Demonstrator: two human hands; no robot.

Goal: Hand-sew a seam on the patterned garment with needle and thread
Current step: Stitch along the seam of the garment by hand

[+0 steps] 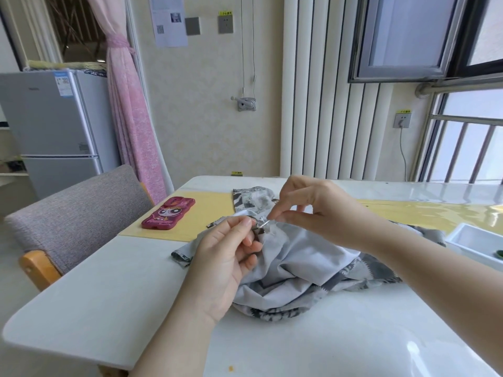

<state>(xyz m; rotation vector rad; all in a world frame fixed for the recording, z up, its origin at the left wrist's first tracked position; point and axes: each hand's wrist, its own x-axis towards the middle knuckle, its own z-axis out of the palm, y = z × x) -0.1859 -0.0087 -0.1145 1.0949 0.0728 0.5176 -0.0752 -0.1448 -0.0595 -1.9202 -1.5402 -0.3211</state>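
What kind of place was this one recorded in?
Likely a home dining corner: a fridge beside a pink curtain, a white table with an upholstered chair, and a barred window.

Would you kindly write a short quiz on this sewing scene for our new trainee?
1. Fill in: the left hand grips a fold of the patterned ____.
2. The needle is pinched by: A, the left hand; B, the right hand; C, neither.
3. True or false: the pink phone case lies on the yellow mat.
Key: 1 garment; 2 B; 3 true.
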